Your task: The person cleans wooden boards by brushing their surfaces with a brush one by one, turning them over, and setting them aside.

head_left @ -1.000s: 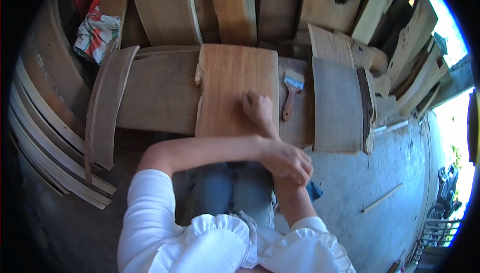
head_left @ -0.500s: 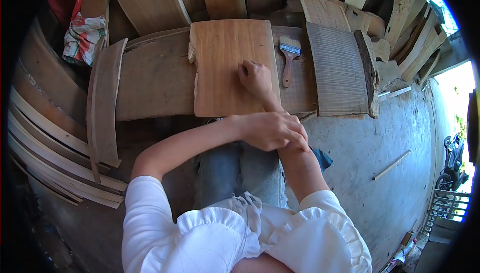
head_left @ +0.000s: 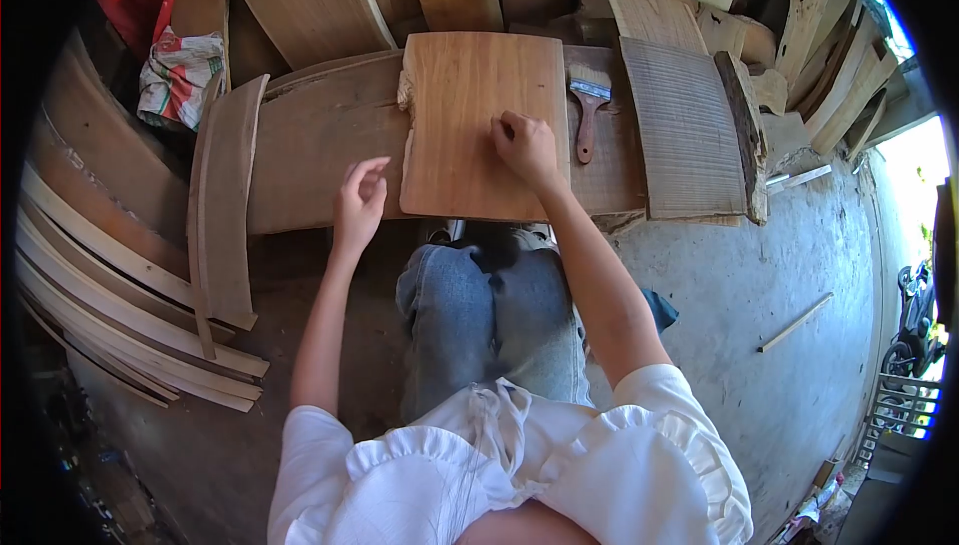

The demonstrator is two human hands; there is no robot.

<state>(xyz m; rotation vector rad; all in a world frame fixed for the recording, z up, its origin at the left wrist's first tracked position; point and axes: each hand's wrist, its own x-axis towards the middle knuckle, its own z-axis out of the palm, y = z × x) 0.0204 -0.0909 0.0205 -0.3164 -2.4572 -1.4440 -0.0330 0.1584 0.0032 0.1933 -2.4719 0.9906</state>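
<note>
A smooth reddish-brown wooden board (head_left: 465, 75) lies across a longer, darker plank. My right hand (head_left: 526, 152) rests on the board's right half, its fingers curled into a loose fist with a dark hollow and nothing visible inside. Just off the board's lower left edge, my left hand (head_left: 360, 207) hovers with bent fingers slightly apart, holding nothing. To the right of the board a flat paintbrush (head_left: 587, 115) with pale bristles and a brown handle lies on the dark plank (head_left: 320, 145); neither hand touches it.
A ridged grey board (head_left: 682, 130) lies on the right end of the plank, a narrow curved board (head_left: 226, 205) on the left. Long wooden strips (head_left: 140, 330) are stacked at the left. Upright boards lean behind. A stick (head_left: 796, 322) lies on the concrete floor.
My left hand has come off my right forearm and swung left, beside the board. My right hand stays in a fist on the board. The whole view has shifted slightly.
</note>
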